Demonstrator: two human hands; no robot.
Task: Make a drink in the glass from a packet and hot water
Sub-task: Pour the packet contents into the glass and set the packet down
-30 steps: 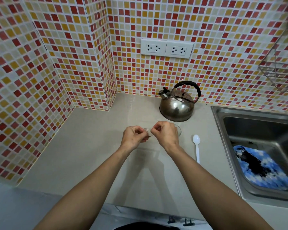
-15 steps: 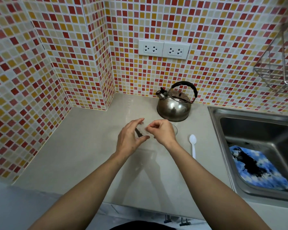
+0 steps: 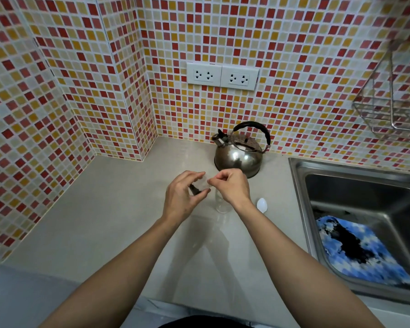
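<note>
A small clear packet (image 3: 202, 184) with dark contents at its lower end is held between both hands above the counter. My left hand (image 3: 184, 197) cups it from the left, fingers curled around it. My right hand (image 3: 232, 187) pinches its top right edge. A clear glass (image 3: 221, 204) stands on the counter just under my right hand, mostly hidden by it. Behind the hands sits a steel kettle (image 3: 239, 155) with a black handle. A white plastic spoon (image 3: 262, 205) lies to the right of the glass, partly covered by my right forearm.
The beige counter (image 3: 109, 209) meets tiled walls at the left and back. A steel sink (image 3: 365, 209) on the right holds a blue and black cloth (image 3: 362, 252). A wire rack (image 3: 388, 110) hangs on the wall above it. Twin sockets (image 3: 223, 76) are above the kettle.
My left hand opened briefly, then curled back around the packet. The hands have drawn slightly apart, and the glass now shows below my right hand.
</note>
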